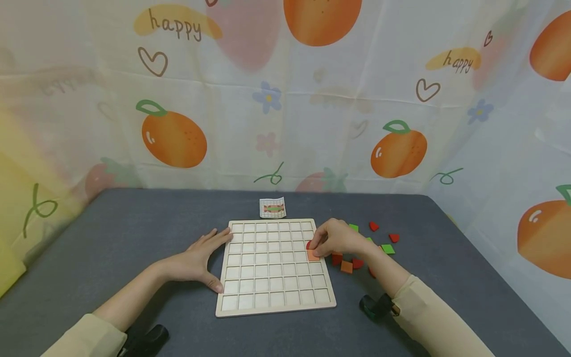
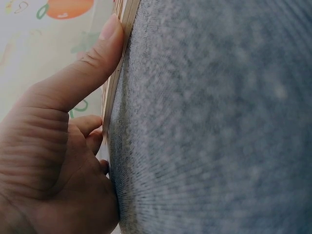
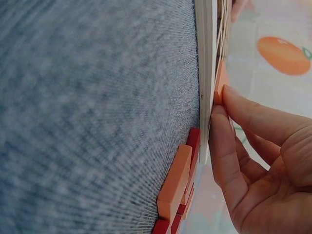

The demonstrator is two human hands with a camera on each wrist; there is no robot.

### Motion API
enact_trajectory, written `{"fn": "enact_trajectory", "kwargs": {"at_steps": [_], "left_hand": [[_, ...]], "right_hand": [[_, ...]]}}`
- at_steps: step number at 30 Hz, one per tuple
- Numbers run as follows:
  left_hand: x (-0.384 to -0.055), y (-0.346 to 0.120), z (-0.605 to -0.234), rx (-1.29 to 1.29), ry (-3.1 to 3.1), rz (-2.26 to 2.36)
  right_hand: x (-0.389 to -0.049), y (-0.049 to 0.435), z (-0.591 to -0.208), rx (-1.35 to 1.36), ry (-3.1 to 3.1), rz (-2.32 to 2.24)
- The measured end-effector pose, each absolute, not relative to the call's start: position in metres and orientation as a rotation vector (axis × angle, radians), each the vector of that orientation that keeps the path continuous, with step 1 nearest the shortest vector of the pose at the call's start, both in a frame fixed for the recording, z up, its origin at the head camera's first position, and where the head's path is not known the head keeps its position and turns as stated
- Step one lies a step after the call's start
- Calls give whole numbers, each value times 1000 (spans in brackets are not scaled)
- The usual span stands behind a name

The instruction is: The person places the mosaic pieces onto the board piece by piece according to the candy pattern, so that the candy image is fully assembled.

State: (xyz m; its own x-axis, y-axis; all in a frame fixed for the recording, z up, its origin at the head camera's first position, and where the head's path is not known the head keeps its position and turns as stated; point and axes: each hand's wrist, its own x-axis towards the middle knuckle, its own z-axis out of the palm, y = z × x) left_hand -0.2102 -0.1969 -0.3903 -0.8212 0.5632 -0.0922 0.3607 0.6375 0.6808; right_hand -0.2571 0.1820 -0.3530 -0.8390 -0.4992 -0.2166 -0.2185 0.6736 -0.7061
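A pale wooden grid board (image 1: 276, 313) lies flat on the dark table. My right hand (image 1: 341, 238) pinches an orange square tile (image 1: 314, 255) between thumb and fingers at the board's right edge, over the rightmost column. Just above that tile a red piece (image 1: 309, 245) shows on the board, partly hidden by the fingers. In the right wrist view the orange tile (image 3: 222, 83) stands slightly tilted at the board's rim. Spread wide, my left hand (image 1: 192, 263) rests along the board's left edge, its thumb (image 2: 109, 44) on the frame near the front corner.
Loose red, green and orange pieces lie right of the board, among them an orange square (image 1: 346, 267), a green tile (image 1: 387, 249) and a red piece (image 1: 394, 238). A small pattern card (image 1: 272, 208) lies behind the board. A fruit-printed curtain (image 1: 312, 124) hangs behind the table.
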Motion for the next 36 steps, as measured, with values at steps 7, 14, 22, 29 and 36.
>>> {"fn": "enact_trajectory", "kwargs": {"at_steps": [7, 14, 22, 29, 36], "left_hand": [[-210, -197, -390, 732, 2570, 968], [-210, -198, -389, 721, 2564, 970], [-209, -197, -389, 737, 2565, 978], [-209, -197, -389, 736, 2572, 966], [-209, -197, -389, 740, 2570, 964]], "right_hand": [[-257, 180, -352, -576, 2498, -979], [-256, 178, -351, -604, 2490, -988], [-257, 183, -343, -600, 2529, -982], [-261, 200, -332, -607, 2611, -961], [-266, 212, -330, -562, 2637, -944]]}}
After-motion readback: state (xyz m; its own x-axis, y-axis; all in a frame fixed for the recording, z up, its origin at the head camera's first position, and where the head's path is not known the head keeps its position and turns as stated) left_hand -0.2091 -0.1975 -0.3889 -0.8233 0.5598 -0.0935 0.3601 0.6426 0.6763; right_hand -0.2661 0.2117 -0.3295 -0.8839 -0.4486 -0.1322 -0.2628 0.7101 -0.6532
